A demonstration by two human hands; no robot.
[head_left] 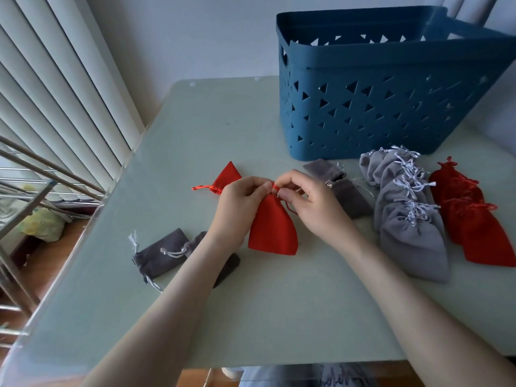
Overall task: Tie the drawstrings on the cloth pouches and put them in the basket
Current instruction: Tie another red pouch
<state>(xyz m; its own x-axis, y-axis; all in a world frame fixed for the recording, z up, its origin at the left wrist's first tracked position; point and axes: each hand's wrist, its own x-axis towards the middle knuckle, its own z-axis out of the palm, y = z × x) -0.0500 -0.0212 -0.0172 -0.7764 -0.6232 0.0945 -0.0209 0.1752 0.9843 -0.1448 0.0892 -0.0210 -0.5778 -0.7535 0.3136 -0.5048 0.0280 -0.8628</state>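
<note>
1. Two hands meet over the middle of the counter (251, 317), both working at the neck of one red pouch (272, 230).
2. The left hand (240, 196) has its fingers curled in and pinches the red drawstring (276, 187) at the top of that pouch.
3. The right hand (304, 199) is curled too, thumb and fingers pinching the same cord from the other side; a thin loop of cord hangs below it against the cloth.
4. The held pouch lies flat on the counter between the forearms, neck away from the person and wide end toward them.
5. A second red pouch (227, 175) lies just behind the left hand, its cord end pointing left.
6. Dark grey pouches (162, 255) lie near the left edge, partly under the left forearm.
7. More dark grey pouches (340, 185) sit just beyond the right hand.
8. A row of light grey pouches (405, 205) with gathered necks and white cords overlaps to the right, with a stack of red pouches (472, 219) just beside it.
9. The blue basket (391, 107), pierced with triangular holes, stands at the far right of the counter behind both rows; its floor is hidden.
</note>
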